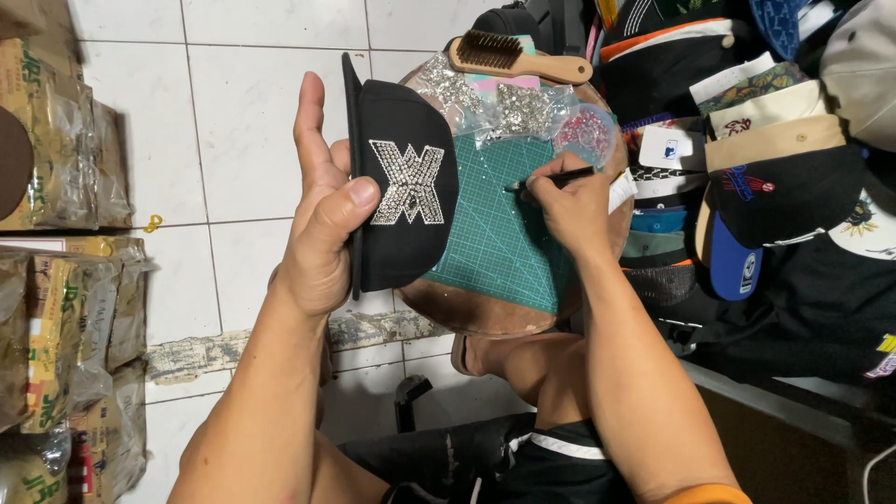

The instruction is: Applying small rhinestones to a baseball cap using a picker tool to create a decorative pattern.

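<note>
The left hand (pixel 322 224) is gripping a black flat-brimmed cap (pixel 401 187), thumb pressing on the front panel and fingers wrapping behind the crown. The cap is being held upright just left of the green cutting mat (pixel 495 243), its brim edge pointing toward the white tiled floor (pixel 243 121). A rhinestone emblem (pixel 408 182), shaped like crossed letters, is showing on the front panel.

The right hand (pixel 569 201) is pinching a thin dark pick tool (pixel 551 179) over the mat's upper part, tip pointing toward the cap; whether a stone is sitting on the tip is too small to tell.

Beyond the mat's far edge, clear bags of rhinestones (pixel 509 107) and a wooden brush (pixel 518 58) are lying. To the mat's right, a pile of caps (pixel 775 177) is resting.

The cap is probably handling as light, with a stiff front panel and softer crown; gripping the brim or crown sides, clear of the glued stones, seems safest, since the emblem looks fragile.
</note>
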